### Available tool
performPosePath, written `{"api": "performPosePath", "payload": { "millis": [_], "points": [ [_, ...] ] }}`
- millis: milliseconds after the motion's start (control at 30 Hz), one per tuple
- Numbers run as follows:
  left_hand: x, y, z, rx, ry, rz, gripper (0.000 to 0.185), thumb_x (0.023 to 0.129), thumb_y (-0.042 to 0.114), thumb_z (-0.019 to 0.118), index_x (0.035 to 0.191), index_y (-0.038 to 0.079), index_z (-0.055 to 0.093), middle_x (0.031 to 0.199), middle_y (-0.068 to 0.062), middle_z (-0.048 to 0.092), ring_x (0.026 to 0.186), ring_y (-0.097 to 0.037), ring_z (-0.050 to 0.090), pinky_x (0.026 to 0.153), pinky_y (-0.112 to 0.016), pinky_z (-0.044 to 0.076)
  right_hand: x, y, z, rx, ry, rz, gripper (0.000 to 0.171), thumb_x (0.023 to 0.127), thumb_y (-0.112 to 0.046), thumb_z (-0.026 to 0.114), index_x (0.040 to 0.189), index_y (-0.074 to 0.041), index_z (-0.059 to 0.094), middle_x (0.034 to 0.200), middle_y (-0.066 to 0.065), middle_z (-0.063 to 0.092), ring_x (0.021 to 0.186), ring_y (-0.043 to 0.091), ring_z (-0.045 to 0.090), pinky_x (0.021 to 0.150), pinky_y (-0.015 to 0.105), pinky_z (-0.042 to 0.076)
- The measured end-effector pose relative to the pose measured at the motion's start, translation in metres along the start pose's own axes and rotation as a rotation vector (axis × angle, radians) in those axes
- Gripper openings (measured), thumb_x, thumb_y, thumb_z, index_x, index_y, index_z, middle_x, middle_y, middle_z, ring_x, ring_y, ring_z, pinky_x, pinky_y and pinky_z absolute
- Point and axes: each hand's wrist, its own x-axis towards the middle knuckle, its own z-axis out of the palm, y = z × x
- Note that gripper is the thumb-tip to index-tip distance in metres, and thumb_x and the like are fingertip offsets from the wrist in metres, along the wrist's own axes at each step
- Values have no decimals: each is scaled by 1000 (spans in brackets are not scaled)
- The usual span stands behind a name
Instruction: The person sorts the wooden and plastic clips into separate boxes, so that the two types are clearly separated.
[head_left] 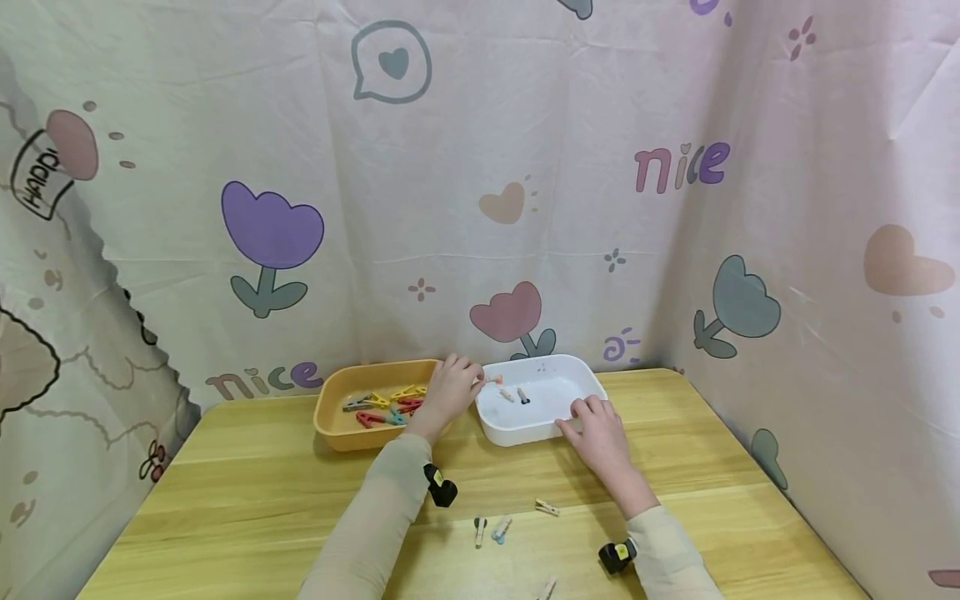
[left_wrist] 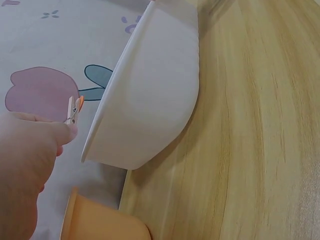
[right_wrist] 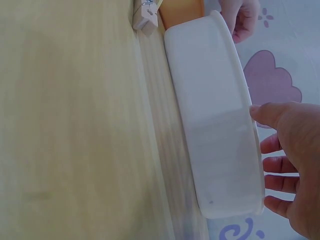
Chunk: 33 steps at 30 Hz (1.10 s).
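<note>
A: Left hand (head_left: 450,392), head view: fingers pinch a small orange clothespin (head_left: 492,380) over the left rim of the white tray (head_left: 542,433), tip pointing into it.

B: Right hand?

A: Right hand (head_left: 597,433) rests on the tray's front-right rim, fingers loosely bent over the edge, not gripping anything I can see. Tray sits at the back edge of the table (head_left: 262,500), approx. centre, touching the orange tray (head_left: 337,429) on its left.

B: What's inside?

A: White tray: two small pins (head_left: 515,395) near its left end. Orange tray: a heap of coloured pins (head_left: 386,403), yellow, red, teal. Near the table's front edge, between the two forearms: three loose pins (head_left: 501,527), plus one at the very bottom, cut off.

B: Left wrist view?

A: Left hand (left_wrist: 30,165) fills the lower left corner, blurred. The orange clothespin (left_wrist: 74,111) sticks up from the fingertips, jaws end up, just beside the white tray's (left_wrist: 150,100) rim. Orange tray (left_wrist: 100,222) corner at bottom, close to the white one.

B: Right wrist view?

A: Right hand (right_wrist: 290,165) w/ fingers relaxed, slightly spread, thumb tip at the white tray's (right_wrist: 215,125) rim; rest of the fingers just past the rim, contact can't tell. Left hand's fingers (right_wrist: 245,20) show at top beyond the tray. One wooden pin (right_wrist: 146,12) lies on the table at the top edge, next to the orange tray (right_wrist: 181,11).
</note>
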Motion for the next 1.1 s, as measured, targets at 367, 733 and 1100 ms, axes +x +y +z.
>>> {"api": "performPosePath", "payload": {
  "millis": [367,733,1100],
  "points": [
    [4,4,2,6,-5,-24,10,92,31,67,98,23,67,106,1,65,98,-20,50,84,-35,42,-1,0,0,-2,23,-11,29,85,-35,74,88,-10,58,95,9,57,95,31,54,82,47,46],
    [4,5,3,-22,-49,-89,30,93,35,65,119,21,63,118,-2,62,108,-23,49,93,-39,42,-1,1,1,-5,21,-17,30,85,-35,74,88,-10,58,94,8,57,94,31,53,82,47,46],
    [-7,3,3,15,-16,-35,17,92,35,66,104,22,66,108,0,60,101,-21,48,84,-35,40,-1,0,0,-1,14,-11,30,85,-35,73,89,-9,58,95,9,57,93,31,53,82,47,46]
  ]
}}
